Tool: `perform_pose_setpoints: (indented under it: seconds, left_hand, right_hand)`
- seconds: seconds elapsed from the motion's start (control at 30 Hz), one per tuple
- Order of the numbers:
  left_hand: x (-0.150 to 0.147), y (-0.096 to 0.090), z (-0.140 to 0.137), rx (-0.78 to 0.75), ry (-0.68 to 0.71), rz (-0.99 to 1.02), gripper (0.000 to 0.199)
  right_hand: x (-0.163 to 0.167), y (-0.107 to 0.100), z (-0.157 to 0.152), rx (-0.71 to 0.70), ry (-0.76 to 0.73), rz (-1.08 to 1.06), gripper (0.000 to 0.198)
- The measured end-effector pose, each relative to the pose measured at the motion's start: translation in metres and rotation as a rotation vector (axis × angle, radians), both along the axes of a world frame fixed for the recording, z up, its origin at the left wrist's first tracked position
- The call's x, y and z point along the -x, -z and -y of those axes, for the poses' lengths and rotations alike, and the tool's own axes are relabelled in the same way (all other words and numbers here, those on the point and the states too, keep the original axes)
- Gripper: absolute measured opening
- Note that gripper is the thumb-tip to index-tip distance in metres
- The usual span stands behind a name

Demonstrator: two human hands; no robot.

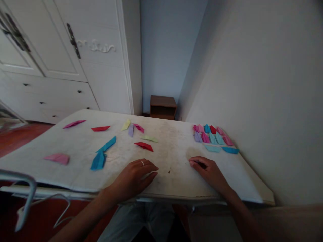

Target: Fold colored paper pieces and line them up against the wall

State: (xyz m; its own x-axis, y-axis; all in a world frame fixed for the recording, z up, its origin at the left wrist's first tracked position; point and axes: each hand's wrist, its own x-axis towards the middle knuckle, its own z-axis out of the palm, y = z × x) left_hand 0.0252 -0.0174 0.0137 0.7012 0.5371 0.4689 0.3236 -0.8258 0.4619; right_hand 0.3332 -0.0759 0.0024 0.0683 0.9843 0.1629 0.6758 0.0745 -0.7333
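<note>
My left hand (139, 174) rests low over the front of the white table, fingers stretched out and thumb slightly apart, with nothing in it. Beyond it lie a red folded paper piece (144, 146) and a pale green one (149, 138). My right hand (207, 170) is on the table to the right, fingers curled and tips pressed together; no object shows in them. Farther right, several colourful folded papers stand in close rows, with a light teal folded paper (212, 148) and a blue folded paper (230, 150) in front.
Across the table (174, 134) lie more folded papers: two blue pieces touching (99, 160), a pink one (57, 158), a red one (100, 128) and a magenta one (74, 124). A wall (264, 101) borders the right side. A white metal tube (27, 181) is at lower left.
</note>
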Motion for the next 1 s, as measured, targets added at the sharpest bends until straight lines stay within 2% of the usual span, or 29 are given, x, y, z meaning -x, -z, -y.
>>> perform_pose_setpoints:
  seconds: [0.13,0.33,0.47,0.57,0.67,0.77,0.83,0.93,1.0]
  left_hand:
    - [0.027,0.009,0.005,0.15,-0.074,0.07,0.019]
    - [0.035,0.008,0.003,0.395,-0.245,0.22,0.02]
    - [0.033,0.009,0.003,0.434,-0.282,0.265,0.021]
    - [0.034,0.009,0.003,0.457,-0.282,0.307,0.019]
    - [0.035,0.009,0.003,0.495,-0.281,0.356,0.018]
    - [0.037,0.008,0.003,0.541,-0.277,0.401,0.017]
    - [0.037,0.009,0.004,0.572,-0.273,0.424,0.017]
    - [0.037,0.011,0.003,0.608,-0.275,0.44,0.017]
    - [0.036,0.013,0.002,0.641,-0.299,0.486,0.02]
  right_hand:
    - [0.02,-0.015,-0.019,-0.009,-0.045,0.03,0.026]
    - [0.08,-0.032,-0.075,-0.056,-0.246,0.152,0.026]
    - [0.124,-0.033,-0.105,-0.05,-0.402,0.435,0.035]
    - [0.147,-0.034,-0.113,-0.073,-0.441,0.684,0.021]
    - [0.155,-0.036,-0.115,-0.1,-0.464,0.791,0.015]
    - [0.152,-0.039,-0.114,-0.1,-0.464,0.611,0.015]
    - [0.146,-0.042,-0.113,-0.013,-0.447,0.289,0.017]
    - [0.139,-0.048,-0.105,0.19,-0.41,-0.223,0.022]
    - [0.138,-0.052,-0.096,0.247,-0.382,-0.388,0.028]
